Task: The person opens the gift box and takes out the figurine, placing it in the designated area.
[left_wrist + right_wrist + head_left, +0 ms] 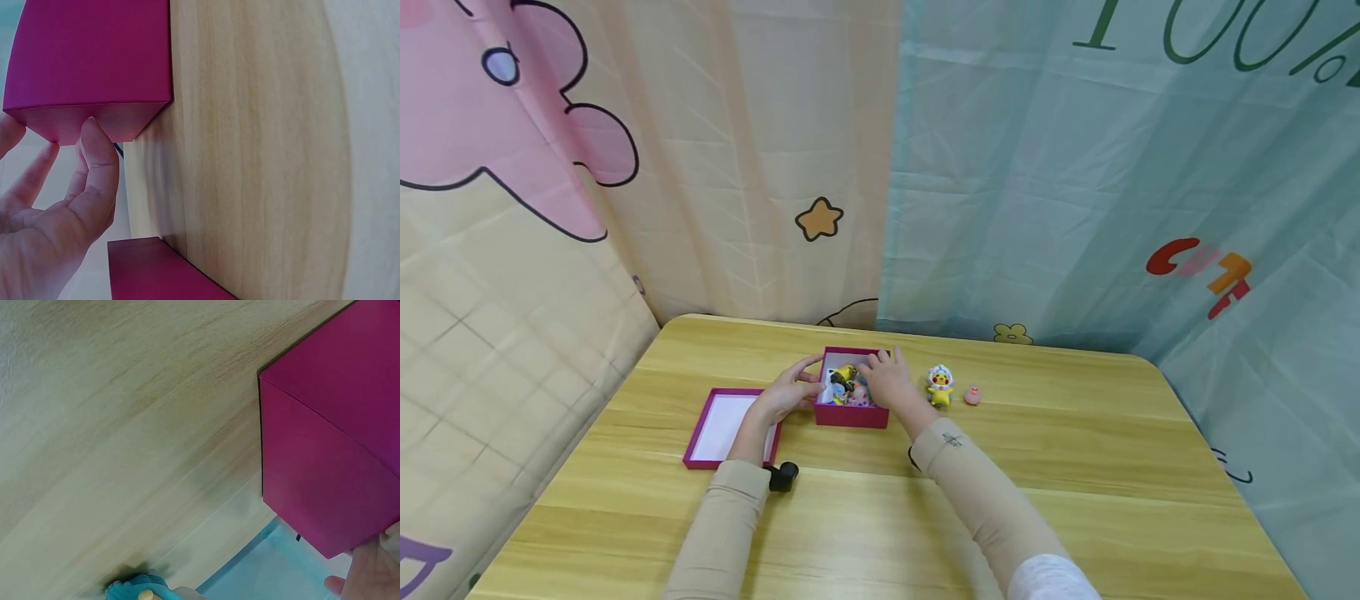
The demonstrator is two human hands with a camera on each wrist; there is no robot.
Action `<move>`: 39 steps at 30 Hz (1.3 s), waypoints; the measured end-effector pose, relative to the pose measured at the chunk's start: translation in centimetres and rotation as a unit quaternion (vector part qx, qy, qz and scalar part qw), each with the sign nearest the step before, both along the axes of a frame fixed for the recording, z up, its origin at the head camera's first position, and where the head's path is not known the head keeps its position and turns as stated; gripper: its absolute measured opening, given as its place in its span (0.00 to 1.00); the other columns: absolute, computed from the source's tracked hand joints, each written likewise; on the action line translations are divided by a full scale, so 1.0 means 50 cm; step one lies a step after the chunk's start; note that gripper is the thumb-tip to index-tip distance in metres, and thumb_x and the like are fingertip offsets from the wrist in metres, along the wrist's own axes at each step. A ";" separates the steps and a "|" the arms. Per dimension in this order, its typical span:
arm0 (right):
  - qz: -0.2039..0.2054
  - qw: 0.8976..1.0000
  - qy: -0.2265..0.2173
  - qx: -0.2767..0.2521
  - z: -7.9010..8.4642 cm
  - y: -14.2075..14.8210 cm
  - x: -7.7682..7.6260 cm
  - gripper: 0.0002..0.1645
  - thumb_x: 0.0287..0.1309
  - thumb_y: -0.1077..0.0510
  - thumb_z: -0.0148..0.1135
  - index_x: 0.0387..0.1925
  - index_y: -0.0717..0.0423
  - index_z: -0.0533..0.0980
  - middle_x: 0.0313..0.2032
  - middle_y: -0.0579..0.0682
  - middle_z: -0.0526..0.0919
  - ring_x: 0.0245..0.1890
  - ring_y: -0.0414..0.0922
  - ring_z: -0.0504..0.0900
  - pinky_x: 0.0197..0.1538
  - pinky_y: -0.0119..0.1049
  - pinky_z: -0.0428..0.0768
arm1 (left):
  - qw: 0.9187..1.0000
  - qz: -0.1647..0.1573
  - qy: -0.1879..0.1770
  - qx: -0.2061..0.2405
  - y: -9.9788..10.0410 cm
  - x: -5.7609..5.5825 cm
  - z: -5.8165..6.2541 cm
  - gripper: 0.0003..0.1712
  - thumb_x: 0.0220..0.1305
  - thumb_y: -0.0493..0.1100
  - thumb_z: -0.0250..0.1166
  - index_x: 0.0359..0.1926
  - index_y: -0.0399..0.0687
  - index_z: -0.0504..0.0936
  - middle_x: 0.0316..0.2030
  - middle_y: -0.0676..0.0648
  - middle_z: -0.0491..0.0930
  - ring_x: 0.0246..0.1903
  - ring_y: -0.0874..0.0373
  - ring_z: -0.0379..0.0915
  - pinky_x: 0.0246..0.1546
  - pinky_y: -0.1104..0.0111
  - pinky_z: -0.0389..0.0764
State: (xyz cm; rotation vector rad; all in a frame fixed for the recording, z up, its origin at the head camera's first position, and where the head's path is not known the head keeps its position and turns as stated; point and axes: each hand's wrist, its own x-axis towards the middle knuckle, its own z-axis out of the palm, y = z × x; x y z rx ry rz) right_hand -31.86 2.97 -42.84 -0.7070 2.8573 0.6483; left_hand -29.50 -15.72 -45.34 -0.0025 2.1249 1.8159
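A magenta box [852, 416] stands uncovered on the table with several small toy figures [848, 385] inside. At its left wall is my left hand [788, 392], with the thumb and spread fingers touching the outside, as the left wrist view also shows. My right hand [887, 379] reaches over the right rim, its fingers at the inside edge beside the toys. Those fingertips are partly hidden, so any hold on a toy is unclear. Right of the box stand a yellow figure with a white hood [940, 386] and a tiny pink duck [973, 395].
The box's magenta lid [718, 425] lies with its white inside up on the left, partly under my left forearm. The wooden table [1075, 433] meets hanging printed curtains [1000, 208] at its back edge.
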 end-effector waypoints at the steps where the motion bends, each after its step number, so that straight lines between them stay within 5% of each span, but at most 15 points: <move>1: -0.002 1.000 -0.001 0.002 0.000 -0.001 0.001 0.28 0.67 0.58 0.44 0.67 0.37 0.58 0.61 0.45 0.62 0.63 0.45 0.57 0.67 0.49 0.48 | 1.000 0.000 0.000 -0.001 0.000 0.000 0.000 0.34 0.65 0.33 0.53 0.69 0.49 0.53 0.52 0.36 0.59 0.41 0.50 0.69 0.38 0.67 0.78; 13: -0.030 0.999 -0.018 0.016 -0.004 -0.011 0.000 0.28 0.67 0.55 0.43 0.67 0.34 0.57 0.62 0.43 0.63 0.61 0.45 0.58 0.67 0.50 0.47 | 1.000 0.000 0.002 0.004 0.001 0.001 0.000 0.34 0.65 0.33 0.52 0.69 0.49 0.53 0.51 0.36 0.59 0.39 0.52 0.69 0.36 0.69 0.77; 19: -0.035 0.999 -0.013 0.016 -0.050 -0.015 -0.033 0.28 0.67 0.57 0.43 0.67 0.34 0.57 0.62 0.41 0.64 0.62 0.45 0.58 0.67 0.53 0.45 | 1.000 -0.004 0.000 0.005 0.001 0.004 0.007 0.34 0.65 0.33 0.52 0.69 0.48 0.52 0.51 0.36 0.59 0.42 0.49 0.69 0.39 0.67 0.77; 24: -0.037 0.999 -0.024 -0.018 -0.019 -0.013 -0.009 0.29 0.67 0.60 0.44 0.67 0.37 0.57 0.63 0.42 0.63 0.64 0.46 0.57 0.67 0.51 0.47 | 1.000 -0.005 -0.002 0.005 0.003 0.009 0.015 0.34 0.65 0.33 0.53 0.69 0.47 0.52 0.52 0.35 0.59 0.45 0.46 0.69 0.41 0.66 0.77; 39: -0.042 0.994 -0.018 -0.102 -0.015 -0.011 0.002 0.26 0.67 0.62 0.43 0.64 0.43 0.62 0.62 0.44 0.66 0.63 0.48 0.60 0.66 0.54 0.48 | 1.000 -0.003 0.003 0.000 0.001 0.004 0.003 0.34 0.65 0.34 0.53 0.69 0.49 0.52 0.52 0.36 0.59 0.44 0.47 0.69 0.40 0.66 0.78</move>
